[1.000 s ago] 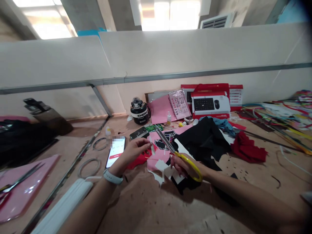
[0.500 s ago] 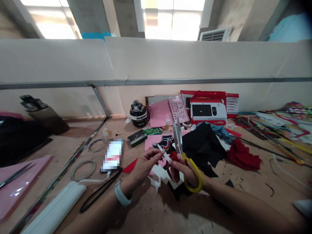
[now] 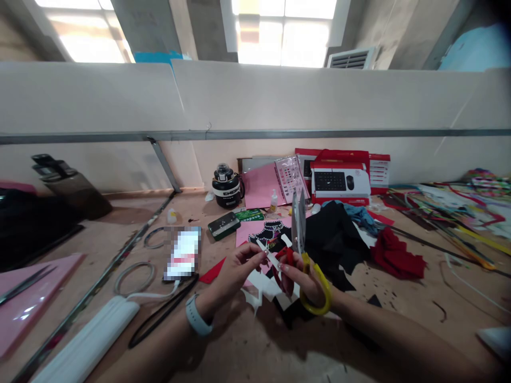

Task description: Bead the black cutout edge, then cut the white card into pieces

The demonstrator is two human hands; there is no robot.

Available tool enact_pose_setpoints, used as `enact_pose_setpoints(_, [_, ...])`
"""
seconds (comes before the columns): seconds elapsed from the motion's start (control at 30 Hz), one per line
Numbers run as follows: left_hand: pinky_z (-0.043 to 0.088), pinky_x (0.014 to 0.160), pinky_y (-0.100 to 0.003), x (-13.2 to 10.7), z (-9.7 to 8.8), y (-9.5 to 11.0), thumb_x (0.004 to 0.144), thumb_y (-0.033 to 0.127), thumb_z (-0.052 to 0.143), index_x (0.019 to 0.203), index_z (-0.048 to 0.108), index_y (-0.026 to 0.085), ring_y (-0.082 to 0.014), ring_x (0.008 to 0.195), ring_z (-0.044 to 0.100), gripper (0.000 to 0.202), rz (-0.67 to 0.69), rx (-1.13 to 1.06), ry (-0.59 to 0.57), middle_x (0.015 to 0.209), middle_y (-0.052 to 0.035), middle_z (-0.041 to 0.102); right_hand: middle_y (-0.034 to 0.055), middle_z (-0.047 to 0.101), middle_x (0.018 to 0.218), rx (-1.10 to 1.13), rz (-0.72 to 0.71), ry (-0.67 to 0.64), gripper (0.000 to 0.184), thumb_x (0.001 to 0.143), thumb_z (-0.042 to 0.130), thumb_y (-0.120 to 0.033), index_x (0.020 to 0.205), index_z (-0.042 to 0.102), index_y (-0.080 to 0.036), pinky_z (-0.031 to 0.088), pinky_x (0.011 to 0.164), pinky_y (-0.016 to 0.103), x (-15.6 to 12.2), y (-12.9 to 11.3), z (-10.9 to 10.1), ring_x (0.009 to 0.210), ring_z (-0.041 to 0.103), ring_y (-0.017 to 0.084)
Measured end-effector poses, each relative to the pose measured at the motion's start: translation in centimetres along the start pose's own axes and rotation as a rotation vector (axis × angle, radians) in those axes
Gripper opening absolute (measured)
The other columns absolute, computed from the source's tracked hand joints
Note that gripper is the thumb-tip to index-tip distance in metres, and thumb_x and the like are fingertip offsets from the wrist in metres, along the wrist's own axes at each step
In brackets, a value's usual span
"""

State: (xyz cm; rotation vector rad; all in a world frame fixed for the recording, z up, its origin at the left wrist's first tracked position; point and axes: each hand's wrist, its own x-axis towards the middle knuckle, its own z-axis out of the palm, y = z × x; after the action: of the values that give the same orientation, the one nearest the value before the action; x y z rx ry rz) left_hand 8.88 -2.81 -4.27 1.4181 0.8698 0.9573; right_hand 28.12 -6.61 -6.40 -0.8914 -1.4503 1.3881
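My left hand (image 3: 249, 261) pinches one end of a narrow white strip (image 3: 273, 259) between thumb and fingertips. The other end lies at the fingertips of my right hand (image 3: 301, 277). That hand also grips scissors (image 3: 298, 223), with a yellow handle loop around its back and the blades pointing up and away. A red loop (image 3: 288, 255) shows by the right fingers; whether it belongs to the scissors I cannot tell. Below the hands lie white scraps (image 3: 264, 283) and black pieces. Just beyond is a black piece edged with pearl-like beads (image 3: 271, 230) on pink sheet.
Black cloth (image 3: 335, 234) and crumpled red cloth (image 3: 399, 254) lie to the right. A phone (image 3: 183, 252) on a white cable, a dark green box (image 3: 224, 226) and a black jug (image 3: 227, 187) stand left of centre. Keyboard boxes (image 3: 340, 181) lean at the back.
The scissor blades have turned and come closer together. Both hands stay in nearly the same place, still on the white strip.
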Motion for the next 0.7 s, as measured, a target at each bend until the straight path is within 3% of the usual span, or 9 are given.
enact_pose_setpoints(0.13, [0.045, 0.067, -0.024, 0.0, -0.7, -0.1, 0.085, 0.035, 0.065, 0.081, 0.065, 0.014, -0.0131, 0.072, 0.059, 0.021, -0.012, 0.004, -0.073, 0.075, -0.0024, 0.065, -0.0031, 0.056, 0.055, -0.001, -0.051, 0.057, 0.028, 0.092, 0.052, -0.044, 0.087, 0.054, -0.017, 0.044, 0.049, 0.024, 0.3, 0.3, -0.4, 0.047, 0.052, 0.011])
enact_pose_setpoints(0.37, [0.049, 0.07, -0.026, 0.2, -2.2, 0.8, 0.082, 0.037, 0.068, 0.091, 0.068, 0.015, -0.0168, 0.081, 0.062, 0.023, -0.171, 0.04, -0.397, 0.087, -0.0048, 0.067, -0.0048, 0.054, 0.054, -0.02, -0.039, 0.073, 0.027, 0.09, 0.055, -0.044, 0.087, 0.053, -0.017, 0.045, 0.046, 0.023, 1.2, 0.5, -1.8, 0.045, 0.051, 0.011])
enact_pose_setpoints(0.57, [0.046, 0.056, -0.022, 0.2, -1.6, 1.3, 0.085, 0.047, 0.061, 0.089, 0.064, 0.015, -0.0124, 0.063, 0.062, 0.032, -0.312, 0.097, -0.465, 0.076, -0.0017, 0.065, -0.0047, 0.053, 0.057, -0.106, 0.041, -0.102, 0.026, 0.089, 0.057, -0.042, 0.09, 0.054, -0.016, 0.046, 0.045, 0.022, 1.1, 0.7, -2.2, 0.044, 0.051, 0.01])
enact_pose_setpoints(0.7, [0.044, 0.051, -0.02, 0.3, -1.3, 1.0, 0.083, 0.049, 0.064, 0.09, 0.063, 0.014, -0.0113, 0.057, 0.062, 0.036, -0.353, 0.092, -0.434, 0.071, -0.0024, 0.067, -0.0043, 0.052, 0.058, -0.159, -0.005, 0.017, 0.026, 0.091, 0.055, -0.042, 0.092, 0.053, -0.016, 0.045, 0.045, 0.022, 1.0, 0.6, -1.6, 0.046, 0.051, 0.01])
